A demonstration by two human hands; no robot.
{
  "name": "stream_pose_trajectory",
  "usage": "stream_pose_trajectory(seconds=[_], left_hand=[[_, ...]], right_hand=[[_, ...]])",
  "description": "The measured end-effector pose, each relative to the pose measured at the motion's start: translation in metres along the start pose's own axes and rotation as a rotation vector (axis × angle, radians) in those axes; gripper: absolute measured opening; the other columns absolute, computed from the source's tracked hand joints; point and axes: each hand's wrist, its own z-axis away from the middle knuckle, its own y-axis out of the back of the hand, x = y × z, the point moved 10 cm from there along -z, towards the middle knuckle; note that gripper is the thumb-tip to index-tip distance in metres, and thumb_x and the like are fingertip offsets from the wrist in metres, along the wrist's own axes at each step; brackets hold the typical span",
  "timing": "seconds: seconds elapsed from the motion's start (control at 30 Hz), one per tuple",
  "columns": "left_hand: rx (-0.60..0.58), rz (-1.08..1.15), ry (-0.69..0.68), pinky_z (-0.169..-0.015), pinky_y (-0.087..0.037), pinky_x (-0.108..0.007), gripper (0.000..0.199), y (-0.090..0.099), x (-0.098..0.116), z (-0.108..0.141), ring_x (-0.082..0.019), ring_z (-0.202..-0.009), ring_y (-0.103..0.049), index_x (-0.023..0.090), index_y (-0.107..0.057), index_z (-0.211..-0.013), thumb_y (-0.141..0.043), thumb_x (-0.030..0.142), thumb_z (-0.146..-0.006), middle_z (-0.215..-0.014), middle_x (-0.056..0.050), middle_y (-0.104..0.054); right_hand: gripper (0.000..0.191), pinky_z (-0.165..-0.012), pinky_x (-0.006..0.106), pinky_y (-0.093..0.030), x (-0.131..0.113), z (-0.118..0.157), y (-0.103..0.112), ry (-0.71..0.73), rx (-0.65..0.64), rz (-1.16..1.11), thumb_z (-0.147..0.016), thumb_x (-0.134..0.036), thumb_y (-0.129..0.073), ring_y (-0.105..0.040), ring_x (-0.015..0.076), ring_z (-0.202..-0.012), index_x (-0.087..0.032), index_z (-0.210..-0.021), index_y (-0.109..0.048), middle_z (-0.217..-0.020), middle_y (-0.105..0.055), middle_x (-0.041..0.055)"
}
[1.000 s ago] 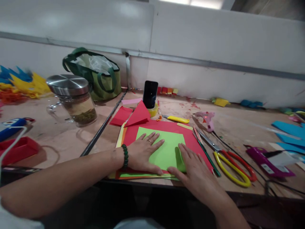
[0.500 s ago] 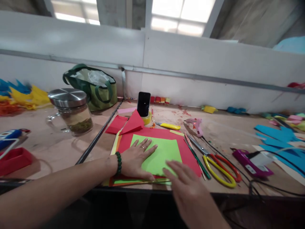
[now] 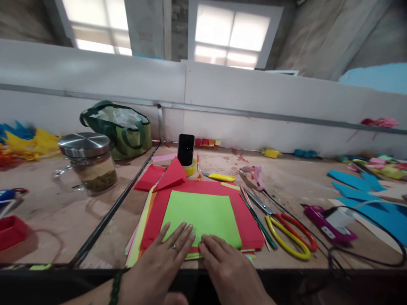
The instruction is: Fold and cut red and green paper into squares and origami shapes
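A light green sheet (image 3: pixel 200 214) lies on a larger red sheet (image 3: pixel 248 224), with sheets of other colours beneath. My left hand (image 3: pixel 162 258), wearing a ring and a dark green bead bracelet (image 3: pixel 116 288), rests flat on the green sheet's lower left edge, fingers spread. Beside it my right hand (image 3: pixel 227 267) lies flat with its fingertips on the lower edge, the fingers stretched and side by side. Folded red paper (image 3: pixel 171 174) sits at the stack's upper left corner. Neither hand grips anything.
Scissors (image 3: pixel 288 235), green pencils (image 3: pixel 262 224) and a yellow cutter (image 3: pixel 221 177) lie right of and behind the stack. Beyond are a pink glue gun (image 3: pixel 254 176), a phone (image 3: pixel 185 149) and a purple power strip (image 3: pixel 329 224). A glass mug (image 3: pixel 95 173) stands left.
My left hand has drawn back from the middle of the green sheet to its near edge. My right hand has come down beside it onto that edge. The view has tilted up.
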Motion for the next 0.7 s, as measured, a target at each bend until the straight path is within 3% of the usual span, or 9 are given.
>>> stream_pose_trajectory(seconds=[0.1,0.3,0.53,0.7], left_hand=[[0.089,-0.056,0.047,-0.114,-0.021,-0.052,0.1,0.002,-0.017,0.019,-0.032,-0.142,-0.027,0.016,-0.012,-0.153,-0.033,0.08,-0.079,-0.154,-0.017,-0.025],[0.227,-0.156,0.083,-0.117,-0.007,-0.049,0.098,0.02,-0.034,0.054,-0.028,-0.135,-0.041,0.019,-0.004,-0.153,-0.044,0.073,-0.082,-0.148,-0.015,-0.039],[0.263,-0.13,0.117,-0.115,-0.015,-0.047,0.091,0.019,-0.037,0.057,-0.029,-0.132,-0.045,0.023,-0.01,-0.153,-0.042,0.073,-0.084,-0.148,-0.012,-0.041],[0.238,-0.128,0.123,-0.116,-0.013,-0.049,0.084,0.024,-0.039,0.057,-0.03,-0.135,-0.04,0.023,-0.026,-0.151,-0.042,0.072,-0.084,-0.148,-0.01,-0.042]], right_hand=[[0.03,-0.081,0.032,-0.057,0.002,0.004,0.005,0.012,-0.022,0.026,-0.09,-0.012,-0.049,-0.066,0.0214,-0.104,-0.019,-0.112,-0.067,-0.118,-0.071,0.0054],[0.031,-0.081,0.035,-0.055,0.03,0.026,0.024,-0.033,-0.058,0.108,-0.096,-0.017,-0.041,-0.068,0.021,-0.103,-0.022,-0.11,-0.069,-0.117,-0.071,0.0021],[0.032,-0.086,0.036,-0.056,0.058,0.058,0.038,-0.115,-0.086,0.183,-0.095,-0.022,-0.042,-0.066,0.0214,-0.107,-0.021,-0.115,-0.068,-0.12,-0.07,0.0039],[0.028,-0.082,0.038,-0.057,0.073,0.053,0.063,-0.25,-0.029,0.15,-0.094,-0.028,-0.047,-0.069,0.0218,-0.092,-0.023,-0.093,-0.074,-0.101,-0.075,0.0043]])
